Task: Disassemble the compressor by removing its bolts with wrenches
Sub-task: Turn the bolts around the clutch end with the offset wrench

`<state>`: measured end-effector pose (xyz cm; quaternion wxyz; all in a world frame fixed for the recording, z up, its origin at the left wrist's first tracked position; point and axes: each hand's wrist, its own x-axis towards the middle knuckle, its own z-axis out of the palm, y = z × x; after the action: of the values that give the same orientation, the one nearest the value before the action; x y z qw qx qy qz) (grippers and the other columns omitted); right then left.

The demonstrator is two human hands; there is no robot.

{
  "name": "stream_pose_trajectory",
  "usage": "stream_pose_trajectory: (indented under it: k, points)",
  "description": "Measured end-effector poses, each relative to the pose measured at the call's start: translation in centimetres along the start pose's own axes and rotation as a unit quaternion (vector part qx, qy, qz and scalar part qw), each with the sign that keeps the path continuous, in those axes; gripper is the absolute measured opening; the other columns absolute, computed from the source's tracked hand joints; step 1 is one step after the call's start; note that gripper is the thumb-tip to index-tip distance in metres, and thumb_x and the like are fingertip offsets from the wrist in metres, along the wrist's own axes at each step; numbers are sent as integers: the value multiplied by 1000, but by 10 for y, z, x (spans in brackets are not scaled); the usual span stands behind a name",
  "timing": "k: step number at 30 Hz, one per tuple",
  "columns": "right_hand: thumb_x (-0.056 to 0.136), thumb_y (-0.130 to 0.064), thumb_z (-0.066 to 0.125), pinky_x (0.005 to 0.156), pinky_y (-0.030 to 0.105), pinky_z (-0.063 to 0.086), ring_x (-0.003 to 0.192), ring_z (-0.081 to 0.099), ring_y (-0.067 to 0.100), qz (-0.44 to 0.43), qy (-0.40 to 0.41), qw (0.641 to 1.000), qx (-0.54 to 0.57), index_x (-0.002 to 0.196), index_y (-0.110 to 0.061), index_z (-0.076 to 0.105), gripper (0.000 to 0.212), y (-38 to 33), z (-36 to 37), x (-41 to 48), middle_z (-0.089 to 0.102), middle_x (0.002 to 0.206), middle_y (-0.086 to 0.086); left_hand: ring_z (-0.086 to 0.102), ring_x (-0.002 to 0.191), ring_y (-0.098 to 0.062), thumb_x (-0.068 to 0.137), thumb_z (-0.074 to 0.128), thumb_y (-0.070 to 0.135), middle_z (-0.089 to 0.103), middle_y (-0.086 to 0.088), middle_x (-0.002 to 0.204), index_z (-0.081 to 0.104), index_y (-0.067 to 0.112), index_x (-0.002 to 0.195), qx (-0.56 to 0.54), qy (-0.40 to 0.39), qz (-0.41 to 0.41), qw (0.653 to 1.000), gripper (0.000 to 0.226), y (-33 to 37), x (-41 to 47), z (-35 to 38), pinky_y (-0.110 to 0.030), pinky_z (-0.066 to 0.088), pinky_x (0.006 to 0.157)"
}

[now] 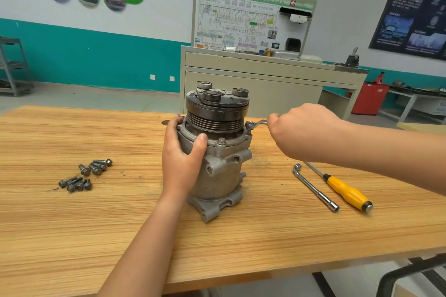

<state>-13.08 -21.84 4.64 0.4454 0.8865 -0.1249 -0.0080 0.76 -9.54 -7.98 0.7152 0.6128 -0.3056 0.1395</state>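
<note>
Two hands on the job here, and each one's doing its own thing. Nearest to the camera, the left hand [183, 159] is wrapped around the upper body of the compressor [217, 152], thumb across the front flange and fingers curled round the far side. My guess is that's purely to keep the housing from spinning or tipping when the wrench gets pulled, since it's only standing on its foot on the counter [217, 243] with nothing clamping it.

Out past the left hand, the right hand [304, 132] is closed around the handle of a ring wrench [257, 123]. The ring end sits down over a bolt [249, 128] on the flange, on the side facing the right hand, so that's the one being worked. Another bolt head [221, 141] pokes up just beside the left thumb, so at least two look left on this flange.

Below the right forearm lie an L-shaped socket wrench [315, 187] and a yellow-handled screwdriver [347, 191], side by side, handy but out of the swing path. Well off to the other side of the left hand there's a pile of loose bolts [84, 173] in two small clusters, clear of the work.

The compressor itself stands upright between the hands: dull grey cast aluminium body, scuffed and grimy, with a threaded port on the front. On top is a dark grooved pulley [217, 120], then a clutch plate with three round bosses.
</note>
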Motion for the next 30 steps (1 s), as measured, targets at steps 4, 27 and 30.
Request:
stream_pose_trajectory:
  k: [4, 27, 30]
  points:
    - [95, -19, 32, 38, 23, 26, 45, 35, 11, 2, -7, 998, 55, 93, -11, 36, 9, 4, 7, 0, 36, 56, -2, 43, 95, 27, 66, 45, 56, 45, 30, 108, 41, 26, 124, -3, 3, 2, 1000, 65, 0, 0, 0, 6, 30, 74]
    - [95, -17, 27, 37, 23, 19, 37, 29, 16, -46, 84, 995, -34, 124, -2, 33, 33, 10, 21, 3, 31, 48, 0, 42, 95, 27, 67, 46, 55, 45, 29, 108, 39, 29, 121, -7, 7, 11, 1000, 60, 0, -1, 2, 6, 30, 74]
    - [95, -29, 27, 39, 24, 19, 40, 32, 13, -58, 83, 994, 38, 103, -11, 39, 23, 19, 23, 6, 35, 49, -3, 41, 96, 29, 68, 46, 55, 44, 30, 108, 39, 28, 121, -9, 4, 14, 1000, 60, 1, -1, 1, 6, 29, 74]
